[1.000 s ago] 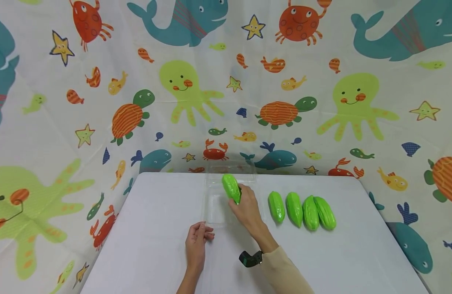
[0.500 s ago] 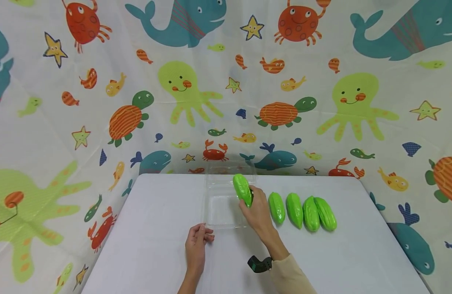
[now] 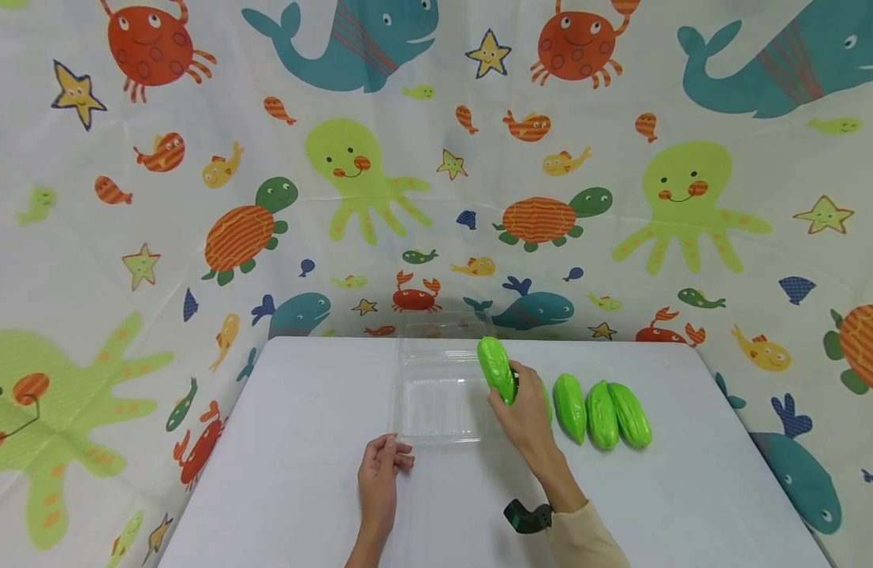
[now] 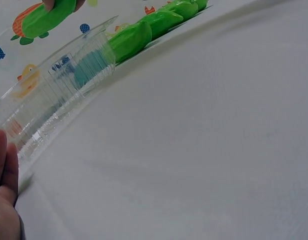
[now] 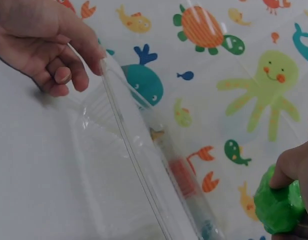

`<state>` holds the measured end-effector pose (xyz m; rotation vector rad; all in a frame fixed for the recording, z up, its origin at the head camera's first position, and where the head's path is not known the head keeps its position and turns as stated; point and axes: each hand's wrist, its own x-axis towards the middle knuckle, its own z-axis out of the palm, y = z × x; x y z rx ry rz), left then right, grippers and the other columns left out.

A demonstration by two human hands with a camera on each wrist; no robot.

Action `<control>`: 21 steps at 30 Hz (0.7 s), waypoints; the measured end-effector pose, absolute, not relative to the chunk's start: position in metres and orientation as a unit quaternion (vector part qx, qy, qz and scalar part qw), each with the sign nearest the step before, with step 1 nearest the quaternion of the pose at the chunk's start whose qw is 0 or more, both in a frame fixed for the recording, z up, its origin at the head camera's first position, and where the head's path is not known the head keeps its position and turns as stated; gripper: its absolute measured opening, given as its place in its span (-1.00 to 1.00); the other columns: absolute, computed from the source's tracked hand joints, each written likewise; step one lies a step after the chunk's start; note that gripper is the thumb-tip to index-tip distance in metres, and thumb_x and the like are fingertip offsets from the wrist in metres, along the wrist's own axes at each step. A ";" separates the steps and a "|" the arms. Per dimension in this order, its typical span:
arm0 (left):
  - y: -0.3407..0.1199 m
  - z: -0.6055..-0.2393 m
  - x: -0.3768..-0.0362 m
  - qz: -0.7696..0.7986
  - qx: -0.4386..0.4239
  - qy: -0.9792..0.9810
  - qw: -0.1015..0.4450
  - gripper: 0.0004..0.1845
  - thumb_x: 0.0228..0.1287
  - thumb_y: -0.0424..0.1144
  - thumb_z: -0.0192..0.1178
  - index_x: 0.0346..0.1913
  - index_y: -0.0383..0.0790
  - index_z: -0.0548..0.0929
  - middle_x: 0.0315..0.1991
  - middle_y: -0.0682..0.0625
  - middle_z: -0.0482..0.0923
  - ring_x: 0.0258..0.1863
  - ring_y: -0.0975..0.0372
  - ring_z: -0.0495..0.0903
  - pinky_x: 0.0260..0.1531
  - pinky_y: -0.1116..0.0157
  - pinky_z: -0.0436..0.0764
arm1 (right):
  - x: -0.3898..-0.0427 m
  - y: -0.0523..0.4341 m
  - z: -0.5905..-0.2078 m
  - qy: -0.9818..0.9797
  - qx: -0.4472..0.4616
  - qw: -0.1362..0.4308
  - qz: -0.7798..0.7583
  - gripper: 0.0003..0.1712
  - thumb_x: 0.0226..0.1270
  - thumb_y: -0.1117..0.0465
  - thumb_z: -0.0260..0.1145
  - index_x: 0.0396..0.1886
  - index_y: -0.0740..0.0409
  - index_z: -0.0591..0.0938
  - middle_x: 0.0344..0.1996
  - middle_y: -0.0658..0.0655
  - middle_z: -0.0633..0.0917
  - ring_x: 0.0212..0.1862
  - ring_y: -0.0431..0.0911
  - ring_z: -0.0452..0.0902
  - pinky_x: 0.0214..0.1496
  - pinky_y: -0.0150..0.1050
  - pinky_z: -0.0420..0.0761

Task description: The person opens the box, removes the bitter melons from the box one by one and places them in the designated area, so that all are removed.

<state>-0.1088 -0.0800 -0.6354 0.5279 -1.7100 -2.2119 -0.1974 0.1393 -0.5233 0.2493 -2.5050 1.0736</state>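
My right hand [image 3: 527, 410] grips the lower end of a bright green, ridged, cucumber-like vegetable [image 3: 494, 364]. It holds it raised over the right side of a clear plastic box [image 3: 436, 439], whose lid [image 3: 443, 327] stands open at the back. In the right wrist view, thumb and fingers close round the vegetable [image 5: 275, 202]. My left hand [image 3: 379, 473] lies at the box's front left corner. There, one fingertip [image 5: 100, 62] touches the rim while the other fingers hang loosely bent. The box's inside shows bare in the head view.
Several matching green vegetables [image 3: 569, 409] lie in a row on the white table [image 3: 301, 457], right of the box; the nearest is mostly hidden by my right hand. A cloth [image 3: 422, 213] printed with sea animals hangs behind the table and along both sides.
My right hand has moved to the right with the green vegetable, from above the box's middle to its right side, now covering part of the row. The left hand stays put.
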 end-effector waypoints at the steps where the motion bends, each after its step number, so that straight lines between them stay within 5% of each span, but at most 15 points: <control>1: -0.080 -0.635 -0.109 -0.769 0.184 -0.594 0.149 -0.62 0.53 -0.10 0.09 0.10 -0.39 0.50 -0.34 -0.01 0.68 -0.44 0.26 0.69 -0.26 0.37 0.73 | -0.197 0.142 -0.524 -0.896 0.087 0.201 0.387 -0.37 0.17 0.26 0.43 0.22 0.39 0.49 0.00 0.33 0.63 -0.11 0.07 0.56 -0.13 -0.05 0.69; 21: -0.082 -0.637 -0.110 -0.770 0.188 -0.592 0.150 -0.61 0.53 -0.09 0.10 0.11 -0.40 0.48 -0.32 -0.05 0.68 -0.43 0.23 0.69 -0.25 0.37 0.74 | -0.202 0.196 -0.529 -0.885 0.063 0.245 0.390 -0.39 0.14 0.35 0.42 0.19 0.47 0.49 0.00 0.43 0.60 -0.05 0.19 0.53 -0.07 0.10 0.62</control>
